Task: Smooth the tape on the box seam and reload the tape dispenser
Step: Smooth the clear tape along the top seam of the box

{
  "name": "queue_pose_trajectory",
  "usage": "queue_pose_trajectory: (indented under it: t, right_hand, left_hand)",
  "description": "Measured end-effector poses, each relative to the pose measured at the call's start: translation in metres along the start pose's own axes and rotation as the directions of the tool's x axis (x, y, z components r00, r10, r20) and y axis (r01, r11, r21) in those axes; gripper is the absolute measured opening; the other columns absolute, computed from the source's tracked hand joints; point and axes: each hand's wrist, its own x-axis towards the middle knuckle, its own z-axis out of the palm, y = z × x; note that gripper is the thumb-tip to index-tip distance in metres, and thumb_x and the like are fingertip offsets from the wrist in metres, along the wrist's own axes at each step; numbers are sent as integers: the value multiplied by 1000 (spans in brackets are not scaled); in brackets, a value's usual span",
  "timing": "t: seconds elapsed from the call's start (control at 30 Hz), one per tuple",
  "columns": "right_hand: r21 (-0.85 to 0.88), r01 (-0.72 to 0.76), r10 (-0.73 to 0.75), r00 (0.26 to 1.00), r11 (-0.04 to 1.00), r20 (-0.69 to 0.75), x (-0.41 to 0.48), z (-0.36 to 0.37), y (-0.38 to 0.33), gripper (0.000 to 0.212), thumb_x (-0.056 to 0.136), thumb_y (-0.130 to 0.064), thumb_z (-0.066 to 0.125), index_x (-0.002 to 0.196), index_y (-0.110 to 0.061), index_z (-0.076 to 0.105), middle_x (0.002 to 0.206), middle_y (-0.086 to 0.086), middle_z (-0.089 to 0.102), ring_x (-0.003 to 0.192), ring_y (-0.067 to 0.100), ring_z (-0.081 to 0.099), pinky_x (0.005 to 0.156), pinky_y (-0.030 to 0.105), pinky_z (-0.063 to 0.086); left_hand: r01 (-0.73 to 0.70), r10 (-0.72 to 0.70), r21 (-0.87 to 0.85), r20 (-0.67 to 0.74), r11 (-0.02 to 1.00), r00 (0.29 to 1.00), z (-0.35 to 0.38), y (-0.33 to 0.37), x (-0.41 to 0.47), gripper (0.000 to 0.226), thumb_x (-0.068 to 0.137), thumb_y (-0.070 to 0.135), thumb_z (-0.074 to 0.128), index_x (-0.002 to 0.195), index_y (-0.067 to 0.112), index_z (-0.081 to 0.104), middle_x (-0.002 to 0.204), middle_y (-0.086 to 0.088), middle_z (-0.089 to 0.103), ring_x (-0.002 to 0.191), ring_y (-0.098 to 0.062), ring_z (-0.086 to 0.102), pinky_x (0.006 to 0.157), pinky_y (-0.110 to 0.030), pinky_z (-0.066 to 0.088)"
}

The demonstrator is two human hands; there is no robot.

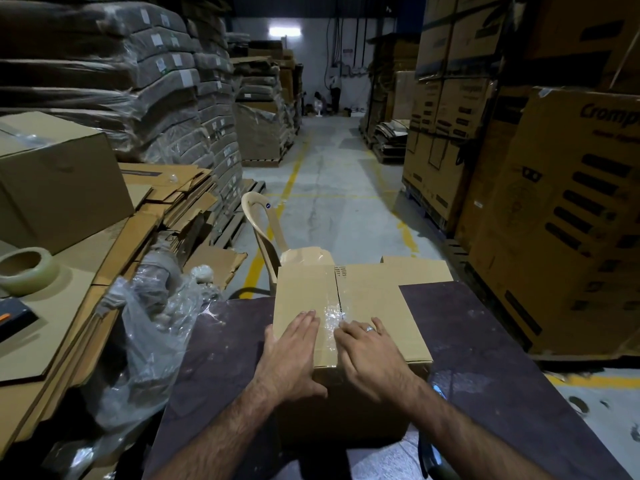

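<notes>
Head view, left hand [294, 355] and right hand [372, 355] flat on box [374, 292], flanking seam tape [330, 315], carton [571, 230] reading "Cromp".

Single camera, worn on my head, wide-angle, so the edges bow outward. It faces forward and tilts down. Near field sits close under the lens: my forearms enter from the bottom edge, with my left hand [294, 356] and right hand [374, 356] on the box [381, 296] atop the dark table [485, 341]. Far field runs straight down the aisle floor [329, 161] to the back wall [306, 60]. The left margin catches the cardboard pile [104, 244], and the right margin the stacked cartons [554, 220].
</notes>
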Motion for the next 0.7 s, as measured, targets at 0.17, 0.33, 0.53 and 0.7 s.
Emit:
queue_pose_trajectory:
  t: [0.17, 0.33, 0.53, 0.7]
  right_hand:
    - [53, 15, -10, 995, 998, -98, -33, 7, -1, 46, 90, -34, 26, 123, -22, 56, 131, -2, 57, 120, 15, 52, 113, 40, 19]
    - [64, 22, -13, 989, 998, -148, -54, 13, -8, 42, 87, -31, 38, 119, -18, 62, 120, -1, 64, 108, 15, 59, 108, 38, 19]
    - [47, 66, -64, 997, 997, -33, -27, -2, -10, 59, 86, -38, 16, 128, -18, 52, 134, 1, 53, 121, 17, 49, 117, 43, 10]
    - [-6, 36, -36, 999, 999, -4, 7, -1, -6, 56, 88, -35, 14, 123, -17, 53, 128, 2, 55, 115, 19, 51, 117, 46, 14]
  left_hand:
    - [2, -2, 3, -13, 1000, 1000, 1, 1, -1, 124, 69, 68, 68, 152, 15, -7, 162, 0, -12, 149, -17, -8, 116, -62, 12]
    - [7, -7, 10, -17, 1000, 1000, 3, 2, 0, 125, 68, 68, 69, 153, 15, -6, 162, -1, -13, 149, -17, -8, 115, -62, 12]
    - [-3, 3, 11, -24, 1000, 1000, 3, 0, 1, 120, 71, 62, 69, 153, 15, -6, 162, 0, -11, 149, -16, -8, 115, -62, 13]
    - [-7, 7, -1, -13, 1000, 1000, 2, -1, 1, 117, 73, 56, 69, 153, 15, -6, 163, 0, -8, 149, -16, -6, 115, -61, 13]
